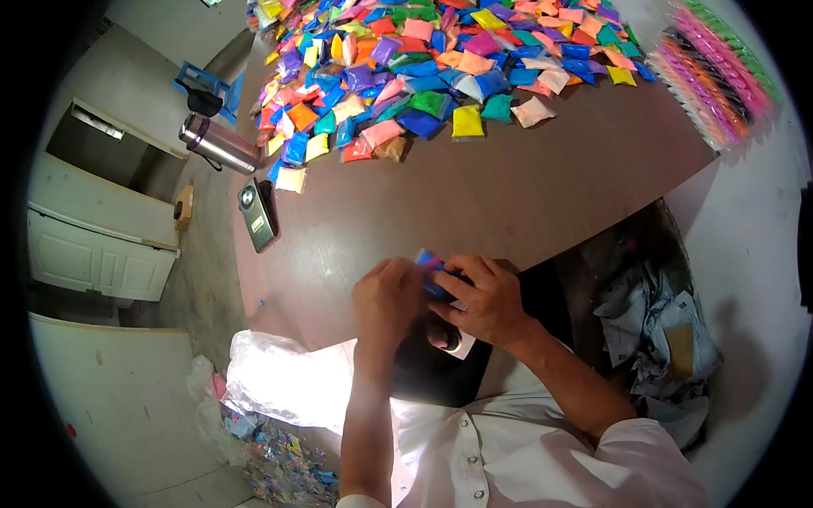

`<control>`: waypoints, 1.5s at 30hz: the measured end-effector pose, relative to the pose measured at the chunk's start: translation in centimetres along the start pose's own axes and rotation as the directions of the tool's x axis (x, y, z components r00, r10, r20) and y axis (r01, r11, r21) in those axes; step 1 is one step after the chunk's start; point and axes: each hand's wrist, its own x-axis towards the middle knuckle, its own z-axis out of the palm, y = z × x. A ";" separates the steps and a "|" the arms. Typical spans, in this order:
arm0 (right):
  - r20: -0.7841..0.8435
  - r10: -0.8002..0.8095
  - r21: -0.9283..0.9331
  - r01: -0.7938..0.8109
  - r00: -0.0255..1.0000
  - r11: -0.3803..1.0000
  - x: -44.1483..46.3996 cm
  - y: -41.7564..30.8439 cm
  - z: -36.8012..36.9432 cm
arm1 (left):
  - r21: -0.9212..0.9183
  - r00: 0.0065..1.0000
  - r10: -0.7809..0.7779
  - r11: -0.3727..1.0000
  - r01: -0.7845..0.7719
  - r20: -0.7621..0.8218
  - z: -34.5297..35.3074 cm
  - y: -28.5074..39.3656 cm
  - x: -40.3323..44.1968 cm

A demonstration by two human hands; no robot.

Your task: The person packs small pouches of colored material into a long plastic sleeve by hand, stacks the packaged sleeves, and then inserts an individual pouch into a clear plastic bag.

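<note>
Just above my lap, at the near edge of the table, a small blue packet [434,286] with a bit of pink on it is between my hands. My right hand [489,303] grips it from the right with bent fingers. From the left, my left hand [383,298] is curled against the packet's side; its fingertips are smeared by motion and partly hidden. Below the right fingers shows a small white piece [463,345], whose kind I cannot make out.
Many colourful packets [423,102] cover the table's far part. A phone [257,216] and a steel flask [218,144] lie at the left edge, bundled bright strips [707,76] at the right. A white plastic bag [279,381] and scraps [288,466] are lower left, crumpled wrappers [656,330] lower right.
</note>
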 end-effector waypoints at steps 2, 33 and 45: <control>0.004 0.017 0.000 -0.017 1.000 1.000 0.1 0.0 -0.1 | 0.142 1.000 0.011 0.990 -0.015 0.025 -0.3 0.0 1.2; -0.016 0.011 0.006 -0.011 1.000 1.000 0.3 -0.2 0.0 | 0.047 0.983 -0.163 0.986 0.159 0.082 -0.6 -2.3 1.0; -0.017 -0.003 -0.019 0.002 1.000 1.000 0.1 -0.2 0.2 | -0.116 0.983 -0.170 0.980 0.161 -0.069 0.3 -3.6 -2.6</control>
